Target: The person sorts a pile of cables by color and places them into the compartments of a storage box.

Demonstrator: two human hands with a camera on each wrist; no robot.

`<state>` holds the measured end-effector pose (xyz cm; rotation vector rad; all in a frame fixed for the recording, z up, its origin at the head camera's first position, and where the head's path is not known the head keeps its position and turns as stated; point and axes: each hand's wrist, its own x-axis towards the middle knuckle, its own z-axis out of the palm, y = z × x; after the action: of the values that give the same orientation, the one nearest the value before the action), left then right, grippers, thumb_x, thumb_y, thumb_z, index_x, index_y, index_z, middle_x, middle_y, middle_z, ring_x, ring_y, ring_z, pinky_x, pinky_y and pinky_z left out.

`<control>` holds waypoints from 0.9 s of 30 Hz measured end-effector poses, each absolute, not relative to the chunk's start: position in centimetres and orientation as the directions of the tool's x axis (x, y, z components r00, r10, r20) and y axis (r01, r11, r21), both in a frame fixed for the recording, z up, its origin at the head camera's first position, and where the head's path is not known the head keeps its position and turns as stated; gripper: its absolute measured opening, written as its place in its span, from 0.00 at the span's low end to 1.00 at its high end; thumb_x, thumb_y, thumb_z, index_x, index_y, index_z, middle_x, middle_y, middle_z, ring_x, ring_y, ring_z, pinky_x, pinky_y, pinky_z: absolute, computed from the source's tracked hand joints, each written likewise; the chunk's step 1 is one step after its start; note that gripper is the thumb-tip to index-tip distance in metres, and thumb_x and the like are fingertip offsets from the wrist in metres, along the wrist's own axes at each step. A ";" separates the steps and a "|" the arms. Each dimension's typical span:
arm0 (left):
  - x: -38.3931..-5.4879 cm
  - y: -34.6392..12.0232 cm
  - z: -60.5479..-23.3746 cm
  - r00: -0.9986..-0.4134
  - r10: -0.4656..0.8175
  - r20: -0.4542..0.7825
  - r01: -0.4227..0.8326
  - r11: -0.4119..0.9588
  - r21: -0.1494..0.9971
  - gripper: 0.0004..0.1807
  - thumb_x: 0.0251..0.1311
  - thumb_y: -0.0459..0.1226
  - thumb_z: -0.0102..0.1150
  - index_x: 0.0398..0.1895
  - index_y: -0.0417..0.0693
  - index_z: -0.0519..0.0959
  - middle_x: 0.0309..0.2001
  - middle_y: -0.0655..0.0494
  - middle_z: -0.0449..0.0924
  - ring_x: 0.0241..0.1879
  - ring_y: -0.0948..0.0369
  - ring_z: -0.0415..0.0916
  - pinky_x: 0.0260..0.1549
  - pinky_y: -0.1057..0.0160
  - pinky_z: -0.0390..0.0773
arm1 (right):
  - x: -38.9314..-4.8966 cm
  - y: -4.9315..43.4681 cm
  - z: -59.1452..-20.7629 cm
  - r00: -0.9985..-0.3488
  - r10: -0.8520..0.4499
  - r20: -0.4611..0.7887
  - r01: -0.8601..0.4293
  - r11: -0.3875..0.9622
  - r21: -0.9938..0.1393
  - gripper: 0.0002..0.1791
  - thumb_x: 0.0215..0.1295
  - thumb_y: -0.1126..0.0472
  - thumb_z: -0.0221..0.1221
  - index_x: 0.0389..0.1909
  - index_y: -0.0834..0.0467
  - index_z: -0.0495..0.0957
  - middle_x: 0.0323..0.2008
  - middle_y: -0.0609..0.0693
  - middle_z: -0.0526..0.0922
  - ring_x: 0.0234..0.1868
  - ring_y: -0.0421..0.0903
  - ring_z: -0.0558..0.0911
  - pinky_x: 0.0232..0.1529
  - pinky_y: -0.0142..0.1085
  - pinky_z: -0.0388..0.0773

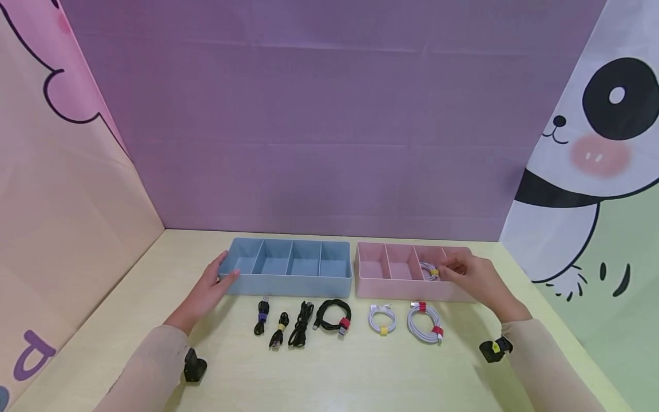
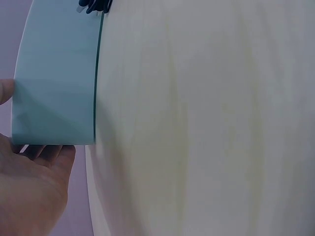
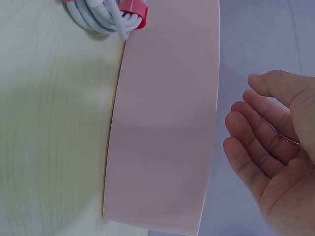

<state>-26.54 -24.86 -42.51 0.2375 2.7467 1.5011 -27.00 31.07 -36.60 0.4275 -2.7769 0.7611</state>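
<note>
My left hand [image 1: 213, 284] holds the left end of a blue divided box [image 1: 296, 286], its thumb at the front rim and its fingers along the end wall. The left wrist view shows those fingers [image 2: 56, 156] against the box's end. My right hand [image 1: 471, 277] is over the right part of a pink divided box [image 1: 401, 290]. A coiled white cable [image 1: 426, 267] with a yellow tie lies in a compartment of it, just left of the fingertips. In the right wrist view the fingers [image 3: 241, 128] are loosely bent, with nothing between them and the thumb.
On the table before the blue box lie several bundled black cables [image 1: 301, 325]. Before the pink box lie a white cable with a yellow tie [image 1: 382, 319] and a larger white cable with red ties [image 1: 424, 323]. A purple backdrop [image 1: 329, 143] stands behind.
</note>
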 end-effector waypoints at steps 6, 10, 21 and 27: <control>-26.5 -24.8 -42.4 -0.988 0.134 0.072 0.133 0.525 0.840 0.46 0.77 0.54 0.44 0.80 0.38 0.33 0.78 0.31 0.31 0.75 0.34 0.33 0.68 0.31 0.46 | -26.4 30.8 -36.6 -0.929 -0.233 0.288 -0.348 0.816 -0.461 0.08 0.66 0.61 0.66 0.41 0.60 0.85 0.33 0.46 0.85 0.35 0.45 0.81 0.39 0.40 0.81; -26.5 -24.8 -42.4 -0.989 0.130 0.075 0.132 0.522 0.843 0.45 0.78 0.50 0.44 0.80 0.37 0.33 0.78 0.31 0.31 0.75 0.34 0.34 0.69 0.32 0.47 | -26.1 30.7 -36.7 -0.929 -0.246 0.277 -0.354 0.811 -0.466 0.05 0.66 0.62 0.66 0.39 0.59 0.85 0.32 0.45 0.84 0.34 0.44 0.81 0.36 0.37 0.80; -26.4 -24.8 -42.5 -0.989 0.135 0.061 0.124 0.524 0.843 0.45 0.78 0.50 0.44 0.80 0.38 0.32 0.78 0.32 0.31 0.75 0.33 0.33 0.68 0.30 0.46 | -25.3 30.5 -37.4 -0.915 -0.284 0.286 -0.395 0.778 -0.488 0.05 0.66 0.63 0.67 0.40 0.60 0.86 0.33 0.44 0.85 0.34 0.43 0.81 0.35 0.33 0.81; -26.5 -24.8 -42.5 -0.989 0.135 0.065 0.127 0.530 0.838 0.45 0.78 0.51 0.44 0.80 0.38 0.32 0.78 0.32 0.31 0.75 0.33 0.34 0.68 0.30 0.45 | -24.9 30.5 -38.1 -0.900 -0.322 0.294 -0.431 0.756 -0.492 0.05 0.64 0.66 0.67 0.40 0.60 0.86 0.31 0.42 0.84 0.31 0.40 0.80 0.34 0.32 0.81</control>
<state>-26.48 -24.82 -42.55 0.2348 2.7408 1.5007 -24.90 30.50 -38.09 0.5990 -2.7623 0.8444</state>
